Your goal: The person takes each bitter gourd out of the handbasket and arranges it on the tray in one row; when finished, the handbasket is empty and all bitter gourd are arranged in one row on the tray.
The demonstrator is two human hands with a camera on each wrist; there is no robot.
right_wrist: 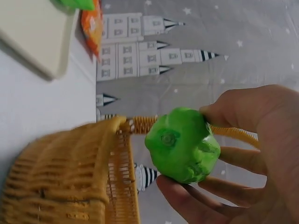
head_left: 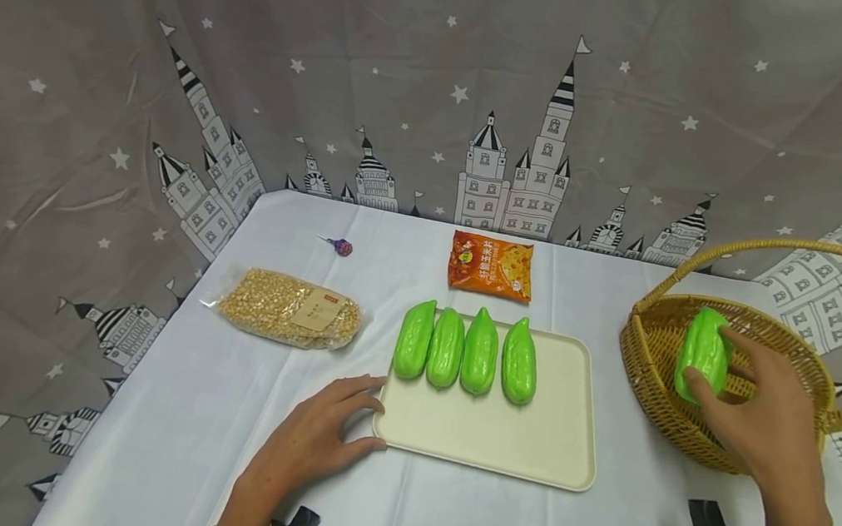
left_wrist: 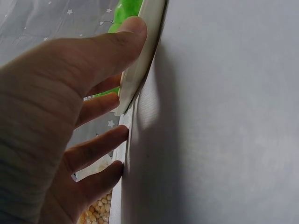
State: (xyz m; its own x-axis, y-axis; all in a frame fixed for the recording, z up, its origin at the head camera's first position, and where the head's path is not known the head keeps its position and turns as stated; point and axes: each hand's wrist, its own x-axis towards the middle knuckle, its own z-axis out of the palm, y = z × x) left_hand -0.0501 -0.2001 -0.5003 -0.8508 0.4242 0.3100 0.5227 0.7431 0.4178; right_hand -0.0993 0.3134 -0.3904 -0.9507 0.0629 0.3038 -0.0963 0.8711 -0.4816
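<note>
My right hand (head_left: 770, 402) grips a bright green ridged gourd (head_left: 704, 355) between thumb and fingers, over the mouth of a wicker basket (head_left: 639, 382). In the right wrist view the gourd (right_wrist: 180, 144) is seen end-on, above the basket's rim. Several similar green gourds (head_left: 480, 356) lie side by side along the back left of a cream tray (head_left: 481, 435). At the tray's left edge rests my left hand (head_left: 319, 430), fingers spread and loosely bent. The left wrist view shows its thumb and some fingertips at the tray's rim (left_wrist: 140, 60).
Left of the tray lies a clear bag of corn kernels (head_left: 285, 308). An orange snack packet (head_left: 491, 266) is behind the tray, and a wrapped lollipop (head_left: 341, 247) lies further left. The basket's tall handle (head_left: 783, 245) arches above it. A grey castle-print curtain (head_left: 406, 86) stands behind the white table.
</note>
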